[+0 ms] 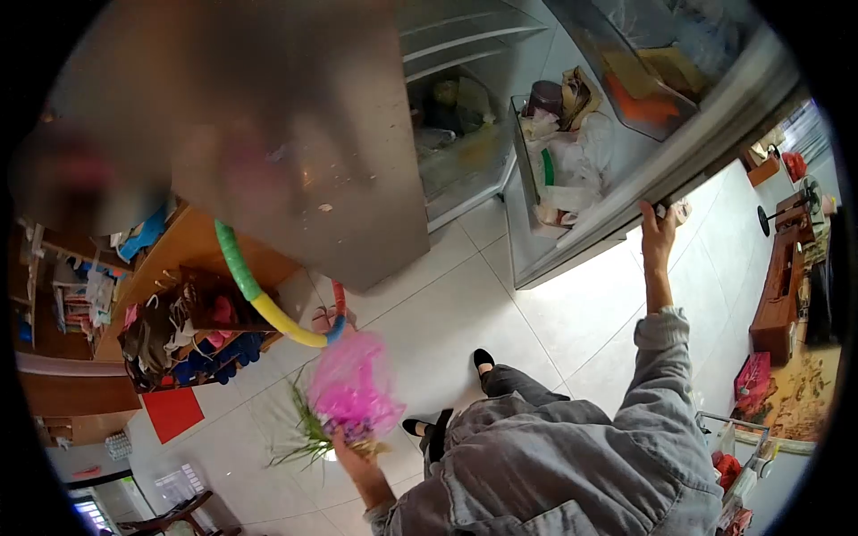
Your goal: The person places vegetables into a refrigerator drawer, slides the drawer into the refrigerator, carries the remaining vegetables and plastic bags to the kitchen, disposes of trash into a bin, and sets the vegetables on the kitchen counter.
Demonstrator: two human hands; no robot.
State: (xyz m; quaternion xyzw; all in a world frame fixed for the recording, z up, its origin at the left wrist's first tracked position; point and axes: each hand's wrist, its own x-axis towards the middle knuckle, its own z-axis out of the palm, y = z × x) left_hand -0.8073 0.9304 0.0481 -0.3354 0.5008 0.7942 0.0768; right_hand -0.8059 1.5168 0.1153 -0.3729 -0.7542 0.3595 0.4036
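Observation:
My left hand (pixel 353 463) is closed on a pink plastic bag (pixel 357 384), low at the left of my body. Long green leaves (pixel 308 424) stick out beside the bag. My right hand (pixel 659 234) reaches up to the edge of the open fridge door (pixel 617 214), with its fingers curled round that edge. In the door shelf (pixel 572 152) lie white plastic bags, a dark round container and a brown packet. More bagged food shows inside the fridge (pixel 456 125), through its hazy drawer front.
A green, yellow and blue hoop (pixel 268 308) hangs by the fridge's side. Shoes fill a rack (pixel 197 330) at the left, near a red mat (pixel 173 414). Wooden furniture (pixel 778 295) and a fan stand at the right.

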